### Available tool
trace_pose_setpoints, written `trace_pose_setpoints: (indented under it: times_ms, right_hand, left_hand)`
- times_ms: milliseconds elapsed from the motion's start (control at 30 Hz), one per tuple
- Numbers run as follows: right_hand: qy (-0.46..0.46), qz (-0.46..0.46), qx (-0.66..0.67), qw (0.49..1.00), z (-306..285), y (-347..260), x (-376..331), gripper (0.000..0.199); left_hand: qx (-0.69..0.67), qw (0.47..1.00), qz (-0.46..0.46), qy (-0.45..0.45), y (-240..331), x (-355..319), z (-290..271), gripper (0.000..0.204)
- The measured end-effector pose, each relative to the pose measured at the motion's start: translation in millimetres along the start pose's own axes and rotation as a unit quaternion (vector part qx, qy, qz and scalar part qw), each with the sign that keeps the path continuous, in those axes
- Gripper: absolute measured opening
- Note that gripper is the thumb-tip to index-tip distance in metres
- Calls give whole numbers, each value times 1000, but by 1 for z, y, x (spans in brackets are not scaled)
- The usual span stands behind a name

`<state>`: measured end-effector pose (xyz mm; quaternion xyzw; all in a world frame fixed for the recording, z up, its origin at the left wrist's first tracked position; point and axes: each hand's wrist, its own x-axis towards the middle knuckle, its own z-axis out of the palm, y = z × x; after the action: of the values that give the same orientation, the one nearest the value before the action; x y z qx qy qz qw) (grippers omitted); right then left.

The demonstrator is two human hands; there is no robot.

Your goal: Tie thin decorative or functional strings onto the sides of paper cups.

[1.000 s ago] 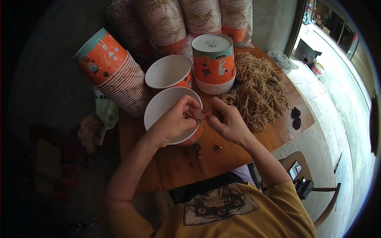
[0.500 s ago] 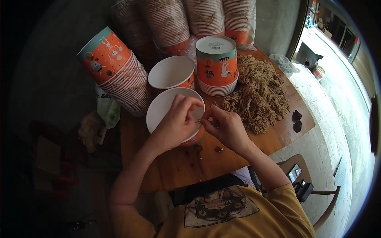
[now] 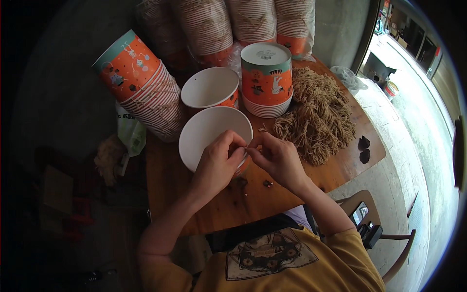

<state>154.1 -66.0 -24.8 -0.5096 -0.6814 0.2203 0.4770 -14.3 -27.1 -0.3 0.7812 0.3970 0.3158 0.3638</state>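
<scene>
Right at the near rim of an open paper bucket (image 3: 206,134), white inside and orange outside, my two hands meet fingertip to fingertip. My left hand (image 3: 224,158) is closed in a pinch, thumb against forefinger. Opposite it, my right hand (image 3: 275,155) pinches too. Between them is a short bit of what looks like thin cord (image 3: 246,147), mostly covered by the fingers. A heap of tan cords (image 3: 318,117) lies just beyond my right hand. Behind the bucket stands a second open paper bucket (image 3: 211,87).
A stack of upside-down orange buckets (image 3: 266,80) stands at the back. Another stack (image 3: 141,82) leans at the left. Plastic-wrapped bucket stacks (image 3: 204,29) line the wall. Two dark pieces (image 3: 364,149) lie near the right edge of the wooden table (image 3: 209,211); a chair (image 3: 372,211) is beside it.
My left hand has moved a little down and closed its raised fingers into a pinch against my right fingertips. More of the bucket's inside shows. My right hand has hardly moved.
</scene>
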Motion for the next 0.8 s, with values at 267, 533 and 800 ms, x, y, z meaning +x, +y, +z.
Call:
trace_pose_setpoints:
  times_ms: [267,533,800]
  right_hand:
    - [37,16,40,998,6,5,-10,13]
    - [47,48,132,989,13,12,-13,13]
    - [61,24,122,990,15,9,-11,12]
  left_hand:
    - [-88,996,-18,-5,1,6,4,8]
    - [-168,978,-117,-32,6,9,-2,16]
    - [-162,970,-156,-96,8,10,-10,9]
